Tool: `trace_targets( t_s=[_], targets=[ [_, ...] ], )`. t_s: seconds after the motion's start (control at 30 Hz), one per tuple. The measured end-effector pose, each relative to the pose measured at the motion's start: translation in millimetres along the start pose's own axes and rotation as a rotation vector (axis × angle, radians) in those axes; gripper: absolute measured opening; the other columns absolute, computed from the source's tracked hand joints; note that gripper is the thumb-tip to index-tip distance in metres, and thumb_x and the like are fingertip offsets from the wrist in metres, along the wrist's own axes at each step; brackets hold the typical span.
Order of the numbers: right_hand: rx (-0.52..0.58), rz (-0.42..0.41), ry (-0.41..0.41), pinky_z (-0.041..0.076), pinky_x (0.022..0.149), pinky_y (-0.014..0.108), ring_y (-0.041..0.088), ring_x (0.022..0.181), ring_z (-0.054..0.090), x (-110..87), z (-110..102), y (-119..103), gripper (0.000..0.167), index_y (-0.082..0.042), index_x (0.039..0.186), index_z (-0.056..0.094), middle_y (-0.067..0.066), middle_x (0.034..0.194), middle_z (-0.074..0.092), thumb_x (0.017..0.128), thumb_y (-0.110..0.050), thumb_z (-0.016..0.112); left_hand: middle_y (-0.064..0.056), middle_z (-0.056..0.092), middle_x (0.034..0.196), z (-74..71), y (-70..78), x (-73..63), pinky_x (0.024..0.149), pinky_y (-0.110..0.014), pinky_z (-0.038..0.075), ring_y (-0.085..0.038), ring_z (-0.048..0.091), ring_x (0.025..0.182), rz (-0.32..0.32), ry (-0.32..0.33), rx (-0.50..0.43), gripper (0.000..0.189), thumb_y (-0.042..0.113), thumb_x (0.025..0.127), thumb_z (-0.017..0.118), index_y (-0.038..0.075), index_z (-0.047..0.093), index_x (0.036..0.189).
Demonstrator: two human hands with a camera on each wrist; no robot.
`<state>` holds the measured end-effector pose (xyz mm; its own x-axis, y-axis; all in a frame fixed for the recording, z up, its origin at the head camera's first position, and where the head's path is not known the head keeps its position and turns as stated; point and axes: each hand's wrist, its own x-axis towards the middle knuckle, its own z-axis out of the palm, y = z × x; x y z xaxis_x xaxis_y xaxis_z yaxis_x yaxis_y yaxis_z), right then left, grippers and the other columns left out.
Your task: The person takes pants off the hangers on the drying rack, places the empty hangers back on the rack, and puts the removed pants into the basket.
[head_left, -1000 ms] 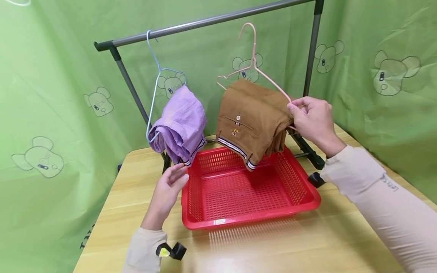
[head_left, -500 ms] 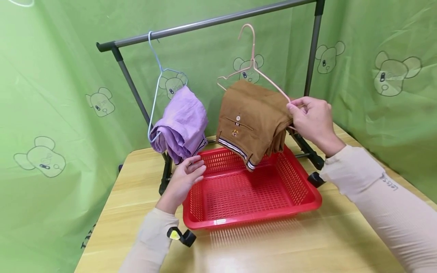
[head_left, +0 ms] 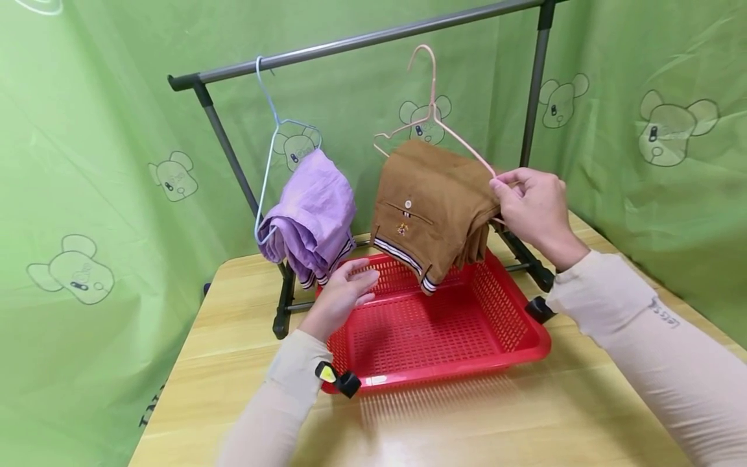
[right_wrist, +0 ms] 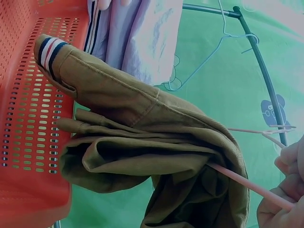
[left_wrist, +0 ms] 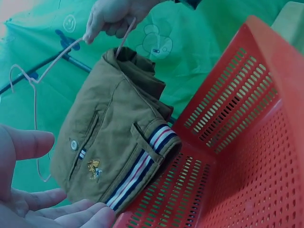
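My right hand (head_left: 533, 206) pinches the right corner of a pink wire hanger (head_left: 432, 107). Folded brown pants (head_left: 434, 194) with a striped waistband drape over its lower bar, hanging above the red basket (head_left: 432, 373). The hanger's hook is off the rack's rail. Over the basket's left side, my left hand (head_left: 341, 295) is held with fingers apart and nothing in it. In the left wrist view its fingertips (left_wrist: 102, 216) come close to the waistband of the brown pants. Purple pants (head_left: 318, 207) hang to the left on a blue hanger (head_left: 271, 123).
A grey metal rack (head_left: 362, 43) stands at the back of the wooden table (head_left: 233, 324), its feet behind and beside the basket. The blue hanger hooks over its rail. Green curtains (head_left: 76, 162) with mouse-like drawings surround the table.
My left hand has moved right, away from beside the purple pants toward the brown pants, over the basket's left side. The right hand and pink hanger stay nearly still.
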<state>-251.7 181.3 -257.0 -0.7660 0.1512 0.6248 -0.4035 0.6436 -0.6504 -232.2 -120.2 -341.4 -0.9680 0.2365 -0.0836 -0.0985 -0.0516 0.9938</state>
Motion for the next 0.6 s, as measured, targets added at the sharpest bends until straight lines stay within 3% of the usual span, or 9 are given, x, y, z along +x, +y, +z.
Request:
trace_targets(
  t_s=[0.2, 0.6],
  targets=[
    [0.003, -0.007, -0.001, 0.034, 0.054, 0.027, 0.007, 0.043, 0.044, -1.3, 0.3, -1.5, 0.023, 0.001, 0.097, 0.072, -0.001, 0.053, 0.055, 0.093, -0.019, 0.063, -0.026, 0.046, 0.138, 1.2, -3.9, 14.8, 0.101, -0.045, 0.042, -0.038, 0.045, 0.128, -0.041, 0.039, 0.004, 0.055, 0.008, 0.097, 0.056, -0.004, 0.032, 0.144],
    [0.002, -0.018, 0.013, 0.033, 0.052, 0.026, 0.007, 0.042, 0.043, -1.7, -0.7, -4.9, 0.022, 0.001, 0.097, 0.073, -0.002, 0.053, 0.054, 0.093, -0.018, 0.063, -0.027, 0.035, 0.146, 11.3, -6.6, 34.6, 0.107, -0.05, 0.034, -0.045, 0.033, 0.135, -0.119, 0.024, -0.095, 0.06, 0.017, 0.099, 0.055, -0.004, 0.023, 0.144]
  ],
)
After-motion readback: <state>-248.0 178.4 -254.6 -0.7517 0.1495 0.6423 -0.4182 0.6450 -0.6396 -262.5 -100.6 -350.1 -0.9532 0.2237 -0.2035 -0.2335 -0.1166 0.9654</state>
